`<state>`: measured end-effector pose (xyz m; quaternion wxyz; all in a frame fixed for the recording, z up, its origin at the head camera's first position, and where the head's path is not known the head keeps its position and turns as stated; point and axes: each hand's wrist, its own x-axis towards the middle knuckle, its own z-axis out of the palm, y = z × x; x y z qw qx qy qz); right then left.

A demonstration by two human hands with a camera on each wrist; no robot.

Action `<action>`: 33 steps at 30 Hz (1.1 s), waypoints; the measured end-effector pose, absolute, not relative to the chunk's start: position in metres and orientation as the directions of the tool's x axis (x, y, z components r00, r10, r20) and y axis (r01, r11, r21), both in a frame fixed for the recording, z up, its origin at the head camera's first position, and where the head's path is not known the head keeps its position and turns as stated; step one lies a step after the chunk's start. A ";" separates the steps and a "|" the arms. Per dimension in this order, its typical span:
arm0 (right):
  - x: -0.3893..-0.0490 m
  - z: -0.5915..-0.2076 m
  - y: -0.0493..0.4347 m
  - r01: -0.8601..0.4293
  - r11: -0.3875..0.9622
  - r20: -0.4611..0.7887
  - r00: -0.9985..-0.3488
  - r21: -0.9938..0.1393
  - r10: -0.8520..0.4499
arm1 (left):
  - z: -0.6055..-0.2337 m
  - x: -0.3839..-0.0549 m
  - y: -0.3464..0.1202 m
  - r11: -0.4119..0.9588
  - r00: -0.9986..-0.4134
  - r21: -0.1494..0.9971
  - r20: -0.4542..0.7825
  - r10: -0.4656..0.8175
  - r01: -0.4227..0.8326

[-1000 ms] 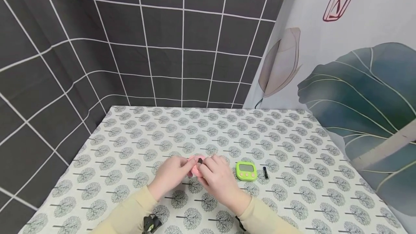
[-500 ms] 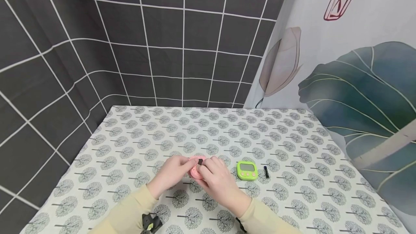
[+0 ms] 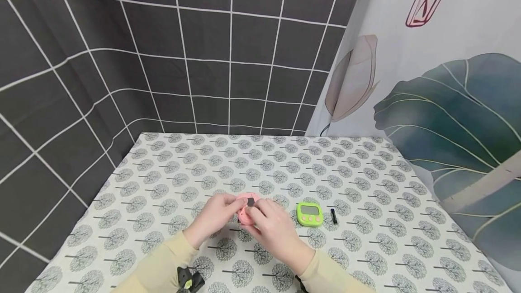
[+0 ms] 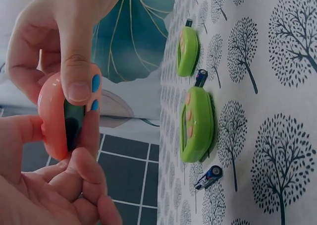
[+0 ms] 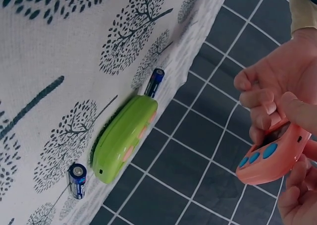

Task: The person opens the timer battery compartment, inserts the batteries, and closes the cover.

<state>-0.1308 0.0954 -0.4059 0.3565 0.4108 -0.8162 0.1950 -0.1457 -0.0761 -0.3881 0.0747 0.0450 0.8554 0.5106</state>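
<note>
Both hands hold a pink timer (image 3: 244, 217) with blue buttons between them, above the near part of the table. A dark patch (image 3: 250, 202) shows on its upturned back, between the thumbs. My left hand (image 3: 215, 217) grips its left side and my right hand (image 3: 276, 226) its right. In the left wrist view the dark screen (image 4: 74, 123) faces down toward the cloth. Fingers cover part of the casing (image 5: 270, 169) in the right wrist view.
A lime-green timer (image 3: 309, 214) lies to the right of the hands. One small dark-blue battery (image 3: 333, 216) is just beyond it; another battery (image 4: 209, 177) lies on its near-hand side. A tree-print cloth (image 3: 195, 157) covers the table. Dark grid fabric (image 3: 203, 76) hangs behind.
The pink timer has tilted slightly in the hands, and more of its back and dark patch shows. Both hands keep their grip; the green timer and battery stay put.
</note>
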 end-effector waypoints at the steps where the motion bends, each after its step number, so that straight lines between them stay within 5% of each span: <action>1: -0.130 -0.406 0.095 -0.811 0.584 0.742 -0.411 -0.033 -0.529 | -0.388 -0.146 -0.076 0.466 -0.985 0.885 -0.080 0.150 -0.001; 15: -0.126 -0.402 0.096 -0.813 0.550 0.712 -0.500 -0.191 -0.492 | -0.390 -0.145 -0.077 0.399 -0.988 0.916 -0.015 0.155 0.049; 21: -0.125 -0.397 0.099 -0.747 0.517 0.645 -0.645 -0.418 -0.410 | -0.393 -0.147 -0.080 0.394 -0.974 0.911 0.032 0.222 0.120; 28: -0.128 -0.383 0.106 -0.414 0.480 0.321 -0.909 -0.773 -0.267 | -0.396 -0.146 -0.086 0.395 -0.944 0.895 0.075 0.320 0.205; 33: -0.132 -0.380 0.111 -0.231 0.432 0.094 -0.945 -0.872 -0.315 | -0.395 -0.145 -0.089 0.422 -0.929 0.876 0.074 0.363 0.235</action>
